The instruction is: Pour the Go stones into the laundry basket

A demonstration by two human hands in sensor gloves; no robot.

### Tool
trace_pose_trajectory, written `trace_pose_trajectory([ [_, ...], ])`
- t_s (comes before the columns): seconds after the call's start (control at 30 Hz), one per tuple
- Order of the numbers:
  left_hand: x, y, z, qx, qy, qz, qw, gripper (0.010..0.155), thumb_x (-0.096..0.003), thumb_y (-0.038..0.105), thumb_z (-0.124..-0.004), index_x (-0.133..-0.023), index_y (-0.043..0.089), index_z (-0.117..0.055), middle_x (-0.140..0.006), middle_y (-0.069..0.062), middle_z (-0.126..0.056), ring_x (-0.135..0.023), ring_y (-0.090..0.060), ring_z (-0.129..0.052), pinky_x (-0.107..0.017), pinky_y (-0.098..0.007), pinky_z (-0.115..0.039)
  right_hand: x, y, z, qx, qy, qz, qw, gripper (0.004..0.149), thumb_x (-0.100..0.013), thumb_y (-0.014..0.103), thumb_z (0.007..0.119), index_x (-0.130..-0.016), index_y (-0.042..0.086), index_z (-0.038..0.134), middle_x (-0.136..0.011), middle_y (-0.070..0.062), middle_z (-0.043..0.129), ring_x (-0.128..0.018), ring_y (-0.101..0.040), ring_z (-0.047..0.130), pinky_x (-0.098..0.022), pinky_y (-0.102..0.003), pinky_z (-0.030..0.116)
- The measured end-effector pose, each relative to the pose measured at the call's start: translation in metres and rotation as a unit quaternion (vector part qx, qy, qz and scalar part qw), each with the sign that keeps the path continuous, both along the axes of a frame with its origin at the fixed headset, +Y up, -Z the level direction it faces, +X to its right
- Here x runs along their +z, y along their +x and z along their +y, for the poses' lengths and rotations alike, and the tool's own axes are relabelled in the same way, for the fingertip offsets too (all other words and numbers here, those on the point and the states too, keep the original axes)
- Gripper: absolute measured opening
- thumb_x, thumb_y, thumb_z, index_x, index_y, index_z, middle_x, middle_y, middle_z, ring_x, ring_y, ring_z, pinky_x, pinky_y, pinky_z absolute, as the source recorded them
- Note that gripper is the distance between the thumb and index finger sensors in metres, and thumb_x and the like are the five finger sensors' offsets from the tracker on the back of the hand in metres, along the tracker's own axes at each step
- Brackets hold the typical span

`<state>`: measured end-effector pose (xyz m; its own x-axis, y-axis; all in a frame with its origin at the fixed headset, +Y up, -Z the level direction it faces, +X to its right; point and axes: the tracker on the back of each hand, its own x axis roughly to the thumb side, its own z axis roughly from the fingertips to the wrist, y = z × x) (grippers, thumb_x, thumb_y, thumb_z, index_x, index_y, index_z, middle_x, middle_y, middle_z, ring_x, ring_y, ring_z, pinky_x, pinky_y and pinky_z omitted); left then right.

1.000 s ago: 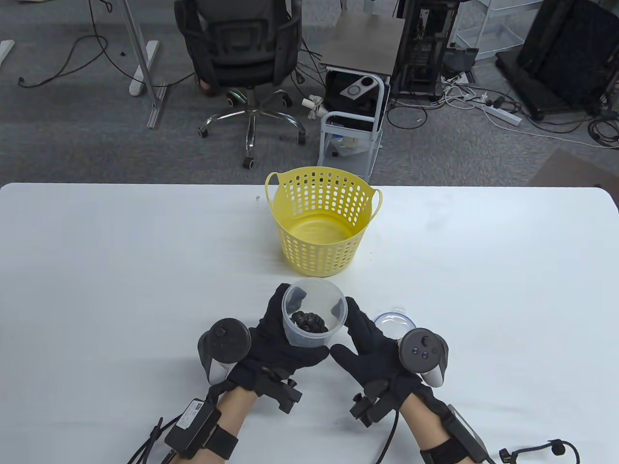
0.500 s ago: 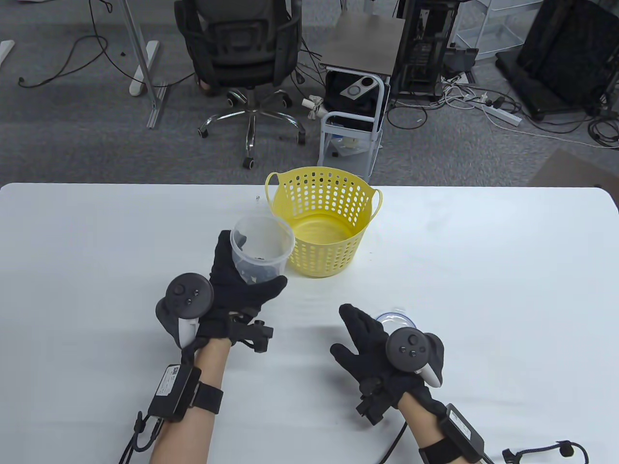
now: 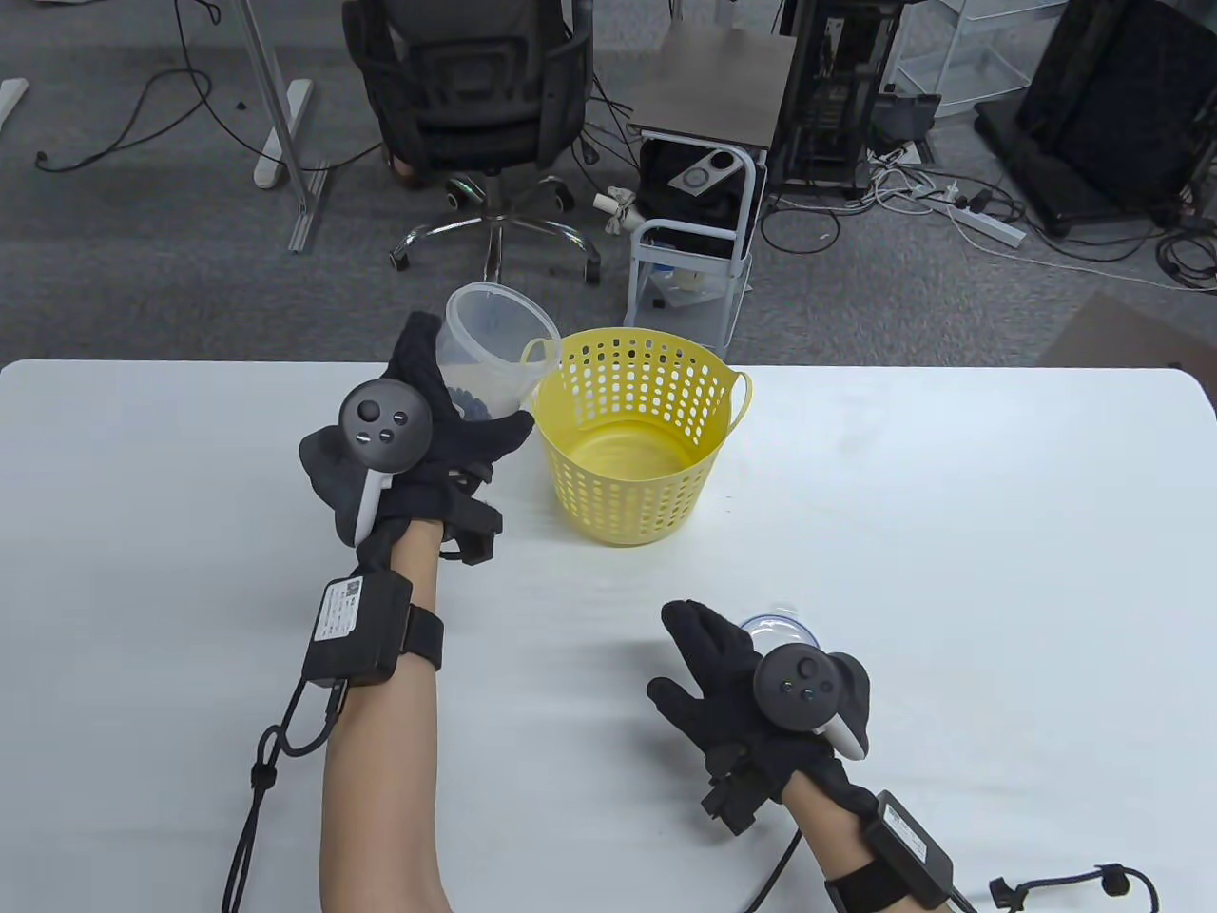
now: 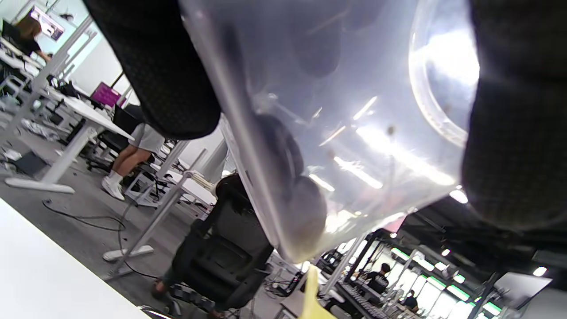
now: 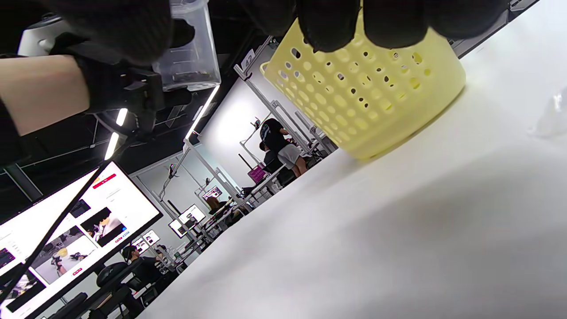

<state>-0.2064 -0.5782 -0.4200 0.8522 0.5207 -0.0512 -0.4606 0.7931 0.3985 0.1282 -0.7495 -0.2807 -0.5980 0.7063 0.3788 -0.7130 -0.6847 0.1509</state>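
Note:
A yellow perforated laundry basket (image 3: 632, 433) stands upright on the white table near its far edge; its inside looks empty. It also shows in the right wrist view (image 5: 367, 88). My left hand (image 3: 447, 428) grips a clear plastic tub (image 3: 490, 347) and holds it in the air just left of the basket's rim. Dark Go stones (image 4: 292, 177) lie in the tub's bottom. The tub also shows in the right wrist view (image 5: 190, 48). My right hand (image 3: 708, 666) is open with fingers spread and holds nothing, low over the table near its front.
The tub's clear lid (image 3: 780, 632) lies flat on the table beside my right hand. An office chair (image 3: 475, 105) and a small cart (image 3: 699, 181) stand on the floor beyond the table's far edge.
My left hand lifted the tub from the table's front and carried it up and away to the basket's left rim. My right hand let go of the tub and stayed near the lid.

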Motion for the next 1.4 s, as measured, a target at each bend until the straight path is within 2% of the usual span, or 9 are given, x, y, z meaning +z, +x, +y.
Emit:
trace_pose_trajectory([
  [0.23, -0.021, 0.010, 0.010, -0.082, -0.010, 0.027, 0.996, 0.128, -0.0134, 0.066, -0.117, -0.105, 0.050, -0.029, -0.120, 0.022, -0.050, -0.108, -0.031, -0.072, -0.062, -0.050, -0.086, 0.001, -0.004, 0.000, 0.014, 0.003, 0.008, 1.000, 0.079, -0.046, 0.059, 0.078, -0.106, 0.015, 0.050, -0.110, -0.025, 0.051, -0.093, -0.062, 0.057, -0.063, -0.071, 0.058],
  [0.5, -0.038, 0.029, 0.026, -0.182, -0.017, 0.038, 0.982, 0.128, -0.0134, 0.066, -0.118, -0.106, 0.049, -0.031, -0.121, 0.021, -0.051, -0.107, -0.031, -0.071, -0.063, -0.052, -0.083, 0.001, -0.006, -0.001, 0.024, -0.001, 0.015, 1.000, 0.079, -0.046, 0.058, 0.078, -0.106, 0.015, 0.051, -0.110, -0.025, 0.052, -0.093, -0.062, 0.057, -0.063, -0.071, 0.059],
  [0.6, -0.042, 0.034, 0.033, -0.196, -0.022, 0.043, 0.980, 0.128, -0.0130, 0.066, -0.118, -0.106, 0.050, -0.031, -0.121, 0.022, -0.051, -0.108, -0.031, -0.071, -0.064, -0.052, -0.082, 0.000, -0.007, -0.001, 0.027, -0.002, 0.017, 0.999, 0.079, -0.046, 0.058, 0.078, -0.106, 0.015, 0.051, -0.110, -0.025, 0.053, -0.093, -0.061, 0.058, -0.063, -0.071, 0.059],
  [0.8, -0.044, 0.043, 0.040, -0.238, -0.017, 0.043, 0.970, 0.128, -0.0128, 0.063, -0.119, -0.105, 0.052, -0.031, -0.121, 0.024, -0.050, -0.110, -0.029, -0.068, -0.067, -0.052, -0.078, 0.000, -0.007, 0.000, 0.028, -0.005, 0.017, 0.999, 0.079, -0.046, 0.058, 0.078, -0.105, 0.015, 0.051, -0.110, -0.025, 0.053, -0.093, -0.061, 0.058, -0.063, -0.071, 0.059],
  [1.4, -0.039, 0.052, 0.043, -0.333, -0.012, 0.041, 0.942, 0.127, -0.0114, 0.057, -0.123, -0.102, 0.059, -0.034, -0.120, 0.029, -0.049, -0.112, -0.023, -0.061, -0.072, -0.052, -0.070, 0.001, -0.008, -0.001, 0.038, -0.007, 0.025, 0.999, 0.079, -0.046, 0.058, 0.078, -0.106, 0.015, 0.050, -0.109, -0.024, 0.055, -0.092, -0.061, 0.059, -0.063, -0.071, 0.059],
])
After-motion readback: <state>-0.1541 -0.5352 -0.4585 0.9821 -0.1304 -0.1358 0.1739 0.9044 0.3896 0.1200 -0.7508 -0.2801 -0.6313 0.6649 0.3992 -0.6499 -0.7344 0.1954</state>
